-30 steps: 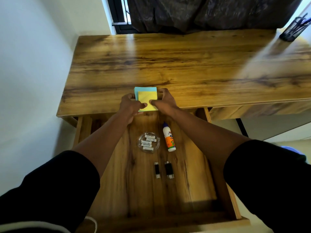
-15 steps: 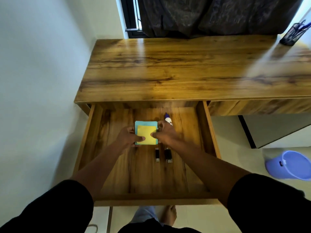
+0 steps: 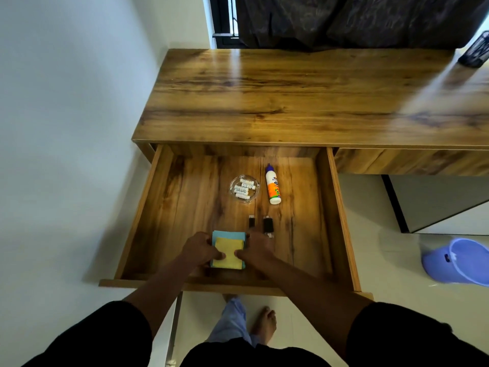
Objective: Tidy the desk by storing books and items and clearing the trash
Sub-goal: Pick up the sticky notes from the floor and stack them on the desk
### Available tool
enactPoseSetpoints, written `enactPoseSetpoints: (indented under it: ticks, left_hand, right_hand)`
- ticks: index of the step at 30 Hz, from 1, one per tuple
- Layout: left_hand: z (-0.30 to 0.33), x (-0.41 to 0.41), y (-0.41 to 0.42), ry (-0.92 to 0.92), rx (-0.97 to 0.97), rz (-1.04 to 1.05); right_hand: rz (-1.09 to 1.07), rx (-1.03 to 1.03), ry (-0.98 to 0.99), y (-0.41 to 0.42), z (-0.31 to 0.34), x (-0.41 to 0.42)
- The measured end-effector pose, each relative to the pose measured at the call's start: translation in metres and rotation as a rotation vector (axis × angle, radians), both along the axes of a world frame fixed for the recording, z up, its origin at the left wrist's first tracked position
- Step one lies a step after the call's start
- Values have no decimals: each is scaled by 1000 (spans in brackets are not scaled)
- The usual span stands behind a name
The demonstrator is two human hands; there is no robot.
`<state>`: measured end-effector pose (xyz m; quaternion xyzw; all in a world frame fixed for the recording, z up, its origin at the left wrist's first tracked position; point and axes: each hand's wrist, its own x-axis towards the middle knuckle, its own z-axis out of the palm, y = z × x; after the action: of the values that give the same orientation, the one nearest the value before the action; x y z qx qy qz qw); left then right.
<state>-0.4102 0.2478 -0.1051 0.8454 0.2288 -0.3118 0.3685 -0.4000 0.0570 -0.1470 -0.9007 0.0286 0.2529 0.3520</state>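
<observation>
Sticky-note pads (image 3: 229,252) (yellow atop blue), square, held in drawer (image 3: 185,207)

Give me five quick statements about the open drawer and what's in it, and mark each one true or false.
1. Both hands hold the sticky note pads inside the drawer. True: the left hand and right hand pinch the stack from either side.
2. The glue bottle stands upright. False: it lies on its side on the drawer floor.
3. The glass dish sits left of the glue bottle. True.
4. The yellow pad is under the blue one. False: yellow lies on top of blue.
5. The two small black items lie on the desk top. False: they lie in the drawer, just beyond the right hand.
</observation>
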Motion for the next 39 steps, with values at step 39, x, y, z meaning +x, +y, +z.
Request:
enactPoseSetpoints:
  ticks: [39]
  left_hand:
    - [43, 9, -13, 172, 141, -1209]
  right_hand:
    - [1005, -169, 129, -24, 68, 7]
